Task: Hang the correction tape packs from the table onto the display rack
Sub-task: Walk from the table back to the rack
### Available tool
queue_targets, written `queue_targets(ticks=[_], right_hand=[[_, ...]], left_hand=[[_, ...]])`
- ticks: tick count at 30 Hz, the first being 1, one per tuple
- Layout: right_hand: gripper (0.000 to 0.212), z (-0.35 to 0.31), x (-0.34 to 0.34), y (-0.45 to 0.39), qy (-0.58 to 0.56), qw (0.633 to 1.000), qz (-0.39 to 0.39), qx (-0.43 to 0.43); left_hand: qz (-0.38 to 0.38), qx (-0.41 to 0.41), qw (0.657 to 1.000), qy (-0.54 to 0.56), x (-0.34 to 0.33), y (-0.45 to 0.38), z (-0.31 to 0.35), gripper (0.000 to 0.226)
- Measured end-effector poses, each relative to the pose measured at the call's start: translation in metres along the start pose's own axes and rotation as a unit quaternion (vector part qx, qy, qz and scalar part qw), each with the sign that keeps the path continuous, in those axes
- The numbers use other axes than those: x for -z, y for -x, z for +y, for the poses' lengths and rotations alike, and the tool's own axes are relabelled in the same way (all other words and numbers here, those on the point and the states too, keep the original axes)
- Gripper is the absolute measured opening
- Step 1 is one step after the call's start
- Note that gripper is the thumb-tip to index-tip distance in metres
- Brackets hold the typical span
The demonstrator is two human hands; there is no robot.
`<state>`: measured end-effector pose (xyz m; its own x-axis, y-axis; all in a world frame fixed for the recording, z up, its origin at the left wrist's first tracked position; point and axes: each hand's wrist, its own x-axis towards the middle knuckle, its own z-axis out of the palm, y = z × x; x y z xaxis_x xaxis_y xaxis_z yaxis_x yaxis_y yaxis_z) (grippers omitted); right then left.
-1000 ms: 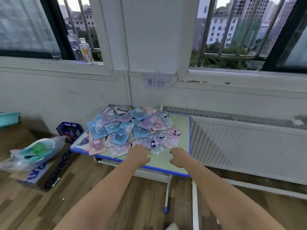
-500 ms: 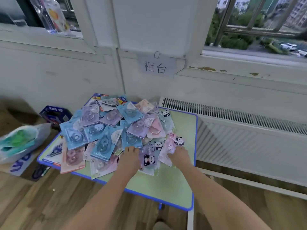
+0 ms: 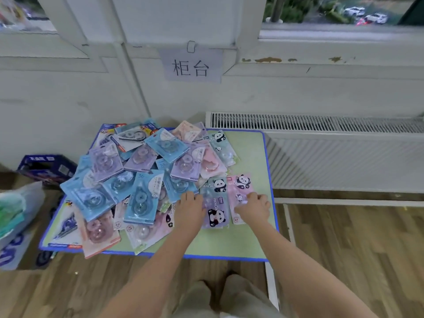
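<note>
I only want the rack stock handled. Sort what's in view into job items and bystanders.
Job:
correction tape packs heaped on the table
pink panda pack under the right hand
purple panda pack beside the left hand

Bystanders:
paper sign
radiator
blue box
plastic bag

Makeshift shop corner: paper sign (image 3: 191,66) reading 柜台, low table (image 3: 247,154) heaped with packaged stationery (image 3: 142,171).

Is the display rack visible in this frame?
No; only the table piled with correction tape packs, a wall and a radiator show.
</note>
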<state>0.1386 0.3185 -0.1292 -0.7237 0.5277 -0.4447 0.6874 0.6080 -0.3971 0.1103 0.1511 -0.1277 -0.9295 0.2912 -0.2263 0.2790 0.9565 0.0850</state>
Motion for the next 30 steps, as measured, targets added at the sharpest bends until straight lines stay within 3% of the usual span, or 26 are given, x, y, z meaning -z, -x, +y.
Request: queue_targets(ticks=[7,10,12,14,18,21,26,30], right_hand=[[0.044,0.008,-0.005,0.010,-0.031,0.996,-0.023,-0.077],[0.064,0.010,-0.005,0.014,-0.097,0.986,-0.005,-0.138],[0.082,0.015,-0.006,0.018,-0.122,0.978,0.002,-0.170],[0.077,0.025,-0.012,0.020,-0.160,0.969,0.002,-0.188],[0.043,0.038,-0.025,0.024,-0.383,0.906,0.018,-0.181],[0.024,0.040,-0.019,0.034,-0.482,0.858,0.018,-0.178],[0.026,0.042,0.021,0.065,-0.598,0.792,-0.003,-0.123],[0.021,0.046,0.063,0.094,-0.655,0.753,0.034,-0.057]], left_hand=[[0.001,-0.056,0.998,0.030,-0.001,-0.003,0.005,0.029],[0.003,-0.048,0.996,0.072,-0.002,-0.002,0.004,0.030],[0.012,-0.035,0.989,0.140,-0.002,-0.001,0.002,0.043],[0.010,-0.028,0.980,0.195,-0.003,0.000,-0.002,0.057],[-0.028,-0.016,0.957,0.287,0.003,0.000,-0.012,0.047],[-0.058,-0.023,0.930,0.363,0.016,-0.003,-0.016,0.028],[-0.057,-0.074,0.876,0.473,0.051,-0.017,-0.002,0.022],[-0.039,-0.112,0.829,0.546,0.088,-0.018,0.033,0.022]])
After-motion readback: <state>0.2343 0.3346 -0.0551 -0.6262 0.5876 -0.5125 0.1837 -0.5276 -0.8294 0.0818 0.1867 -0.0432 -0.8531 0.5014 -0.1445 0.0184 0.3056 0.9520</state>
